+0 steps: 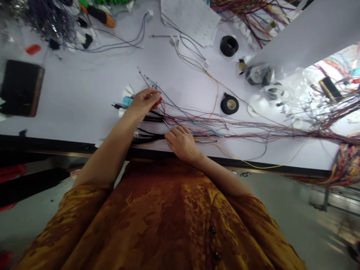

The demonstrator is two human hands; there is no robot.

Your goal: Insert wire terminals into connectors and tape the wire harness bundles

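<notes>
A long bundle of thin wires (253,129), mostly dark red, blue and black, runs across the table in front of me. At its left end, my left hand (144,103) is closed in a pinch around a small red connector (159,101), which the fingers partly cover. Loose wire ends with metal tips stick up just beyond that hand. My right hand (182,142) rests at the near side of the bundle, its fingers curled onto the wires beside black sleeved branches (152,137). A light blue connector (127,101) lies left of my left hand, by its wrist.
Black tape rolls (229,104) lie beyond the bundle, near paper sheets (191,20). A dark phone-like device (22,88) is at far left, and an orange-handled tool (101,17) lies at the back. Plastic bags (289,84) and more wires crowd the right. The table's black edge (253,165) runs before me.
</notes>
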